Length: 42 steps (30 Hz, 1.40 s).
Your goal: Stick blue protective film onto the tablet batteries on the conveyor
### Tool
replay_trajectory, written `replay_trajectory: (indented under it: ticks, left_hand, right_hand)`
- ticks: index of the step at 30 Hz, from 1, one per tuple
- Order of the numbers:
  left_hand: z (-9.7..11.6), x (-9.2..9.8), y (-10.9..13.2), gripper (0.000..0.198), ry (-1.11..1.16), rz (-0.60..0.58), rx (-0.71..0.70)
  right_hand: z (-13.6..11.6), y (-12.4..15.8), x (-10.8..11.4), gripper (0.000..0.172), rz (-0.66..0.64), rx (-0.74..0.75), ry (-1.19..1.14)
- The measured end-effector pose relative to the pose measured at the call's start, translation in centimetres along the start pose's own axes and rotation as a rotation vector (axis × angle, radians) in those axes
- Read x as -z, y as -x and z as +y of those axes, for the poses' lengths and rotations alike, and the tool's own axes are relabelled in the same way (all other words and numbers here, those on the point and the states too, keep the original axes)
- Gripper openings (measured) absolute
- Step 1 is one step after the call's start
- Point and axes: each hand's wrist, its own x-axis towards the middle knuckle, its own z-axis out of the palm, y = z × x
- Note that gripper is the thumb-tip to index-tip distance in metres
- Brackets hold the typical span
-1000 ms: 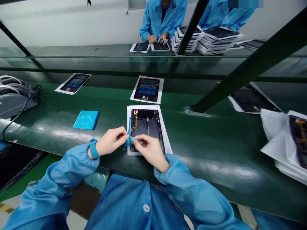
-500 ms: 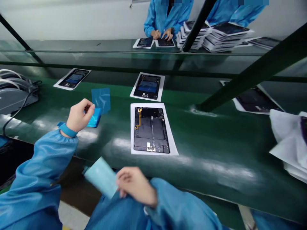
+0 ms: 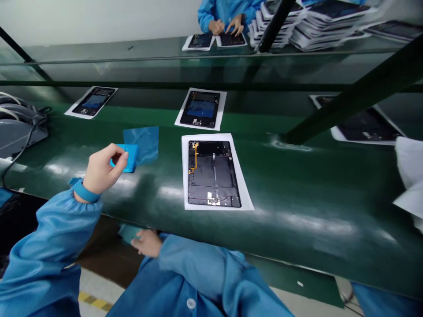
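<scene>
Left hand [image 3: 105, 167] pinching blue film [image 3: 147, 143]; tablet shell [image 3: 216, 176] on paper [image 3: 245, 197].

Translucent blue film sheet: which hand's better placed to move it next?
Left, likely: left hand seems to pinch the film sheet; right hand is beyond the edge of the glossy green table.

We've got a grey machine [image 3: 20, 137] left, slanted post [image 3: 350, 102] right, coworker [image 3: 228, 9] across, pale wall [image 3: 99, 22] behind, striped tape [image 3: 95, 302] on floor [image 3: 101, 281].
</scene>
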Motion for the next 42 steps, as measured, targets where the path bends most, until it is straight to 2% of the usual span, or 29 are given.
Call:
replay_trajectory:
  ticks: [1,3,4,7,9,10,12,14,19,21,24,25,26,28,30,34,37,39,41,42]
  left_hand:
    - [0.6,0.1,0.3,0.015,-0.005,-0.005,-0.041]
    - [2.3,0.0,1.2,0.013,0.002,-0.026,-0.142]
    - [3.4,-0.2,1.6,0.014,0.014,-0.041,-0.197]
    - [7.0,-1.5,2.7,0.014,0.066,-0.117,-0.341]
    - [9.1,-2.7,3.0,0.013,0.097,-0.170,-0.416]
    - [9.9,-3.2,3.0,0.015,0.113,-0.183,-0.445]
    - [11.1,-4.2,2.8,0.019,0.149,-0.193,-0.478]
    - [11.6,-5.0,2.6,0.020,0.195,-0.227,-0.470]
    - [11.6,-5.7,2.1,0.009,0.421,-0.443,-0.381]
    - [11.2,-5.5,1.8,0.008,0.416,-0.399,-0.352]
    - [10.4,-4.9,0.9,0.031,0.126,-0.163,-0.317]
    - [10.1,-4.7,0.5,0.037,0.038,-0.133,-0.333]
    - [9.8,-4.5,0.1,0.037,-0.006,-0.159,-0.364]
    - [9.4,-4.3,-0.6,0.021,0.058,-0.304,-0.420]
    - [9.4,-4.2,-1.1,0.014,0.179,-0.416,-0.409]
    - [9.4,-4.9,-1.9,0.015,0.316,-0.446,-0.322]
    - [8.6,-6.3,-3.0,0.013,0.398,-0.484,-0.287]
    - [7.6,-7.5,-3.6,0.023,0.403,-0.464,-0.213]
    - [6.6,-8.7,-3.9,0.043,0.370,-0.385,-0.108]
    - [6.2,-9.3,-3.9,0.046,0.352,-0.353,-0.079]
  right_hand:
    - [-0.7,0.5,0.8,0.034,-0.034,0.001,-0.017]
    - [-2.7,1.4,4.1,0.025,-0.075,0.020,-0.065]
    - [-4.0,1.7,6.4,0.017,-0.036,0.033,-0.068]
    - [-7.5,1.5,13.8,0.027,0.263,-0.027,0.015]
    - [-8.9,0.8,17.3,0.033,0.287,-0.003,0.126]
    - [-9.3,0.4,18.4,0.035,0.279,0.017,0.175]
    - [-9.4,0.0,19.3,0.035,0.258,0.059,0.236]
    - [-9.1,-0.1,19.3,0.031,0.255,0.087,0.255]
    - [-8.2,0.4,19.5,0.023,0.286,0.113,0.294]
    - [-7.9,0.6,20.2,0.025,0.303,0.123,0.358]
    - [-7.5,1.0,21.6,0.025,0.300,0.184,0.452]
    - [-7.4,1.1,22.1,0.023,0.288,0.219,0.473]
    - [-7.3,1.3,22.6,0.024,0.276,0.246,0.492]
    - [-7.3,1.6,23.5,0.028,0.286,0.266,0.530]
    - [-7.2,1.7,24.2,0.026,0.325,0.242,0.552]
    - [-7.2,1.5,25.4,0.016,0.375,0.198,0.538]
    - [-6.9,1.1,26.6,0.008,0.417,0.148,0.527]
    - [-6.5,0.6,27.8,0.009,0.455,0.069,0.472]
    - [-5.6,0.0,29.3,0.012,0.496,-0.047,0.338]
    - [-4.9,-0.3,30.1,0.014,0.514,-0.109,0.254]
